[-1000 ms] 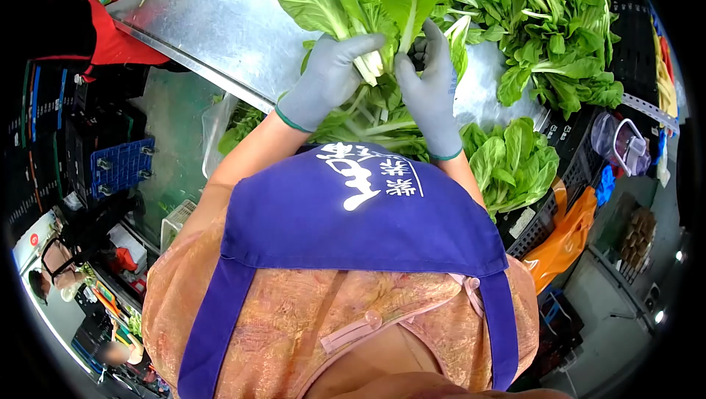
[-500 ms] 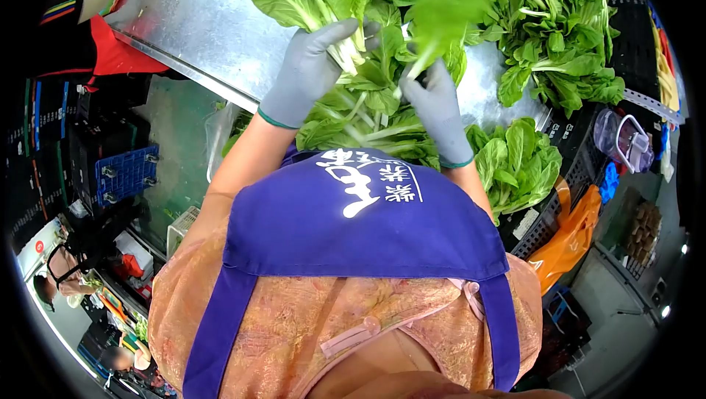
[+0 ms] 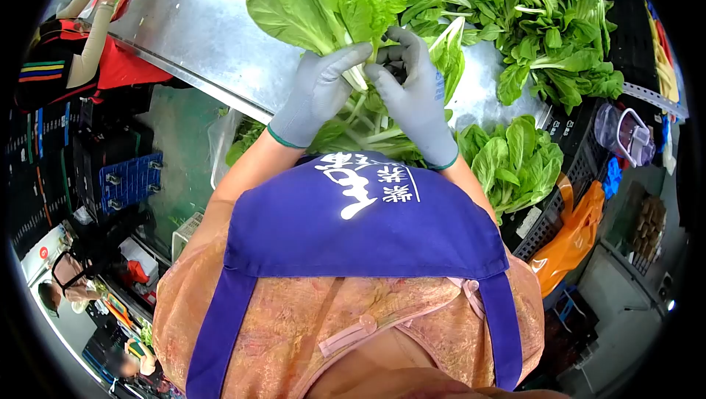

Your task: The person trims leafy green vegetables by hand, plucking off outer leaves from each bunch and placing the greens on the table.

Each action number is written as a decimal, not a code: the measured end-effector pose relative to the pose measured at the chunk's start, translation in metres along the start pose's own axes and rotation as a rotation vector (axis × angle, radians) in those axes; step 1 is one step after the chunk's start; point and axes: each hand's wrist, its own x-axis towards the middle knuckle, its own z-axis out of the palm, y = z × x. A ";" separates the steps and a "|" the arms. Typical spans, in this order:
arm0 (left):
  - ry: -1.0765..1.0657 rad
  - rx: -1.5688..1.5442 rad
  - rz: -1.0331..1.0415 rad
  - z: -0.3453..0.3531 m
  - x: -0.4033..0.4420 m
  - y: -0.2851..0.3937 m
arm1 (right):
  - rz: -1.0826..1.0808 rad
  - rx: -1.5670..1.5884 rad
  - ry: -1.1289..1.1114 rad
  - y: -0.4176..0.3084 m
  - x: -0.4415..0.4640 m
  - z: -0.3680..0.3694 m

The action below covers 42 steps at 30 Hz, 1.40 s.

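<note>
My left hand (image 3: 318, 90), in a grey glove, is closed round the pale stems of a bunch of leafy greens (image 3: 290, 11) that fans out above it. Close on its right, my right hand (image 3: 415, 90), gloved the same way, has its fingers curled at the stem ends of the bunch; the fingertips are partly behind the leaves. More loose greens (image 3: 386, 134) lie below and between my hands, near the apron. A large heap of greens (image 3: 551, 27) is on the metal table (image 3: 198, 24) at the right.
Another pile of greens (image 3: 515, 164) sits at a black crate (image 3: 544, 230) on the right, beside an orange bag (image 3: 570, 244). A co-worker's arm (image 3: 95, 38) reaches over the table's far left. A blue trolley (image 3: 132, 180) stands on the floor at left.
Since half a second ago my right hand has moved up and left to the bunch, bringing its leaf against the others. The co-worker's arms have come into view at upper left.
</note>
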 end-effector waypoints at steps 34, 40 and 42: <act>-0.132 0.124 -0.284 -0.029 -0.042 0.040 | -0.255 -1.423 0.054 0.105 0.083 -0.158; -0.015 0.020 -0.226 -0.024 -0.036 0.041 | -0.135 -0.922 0.420 0.007 0.032 -0.211; -0.008 0.002 -0.203 -0.020 -0.036 0.042 | -0.100 -0.439 0.484 0.004 0.022 -0.210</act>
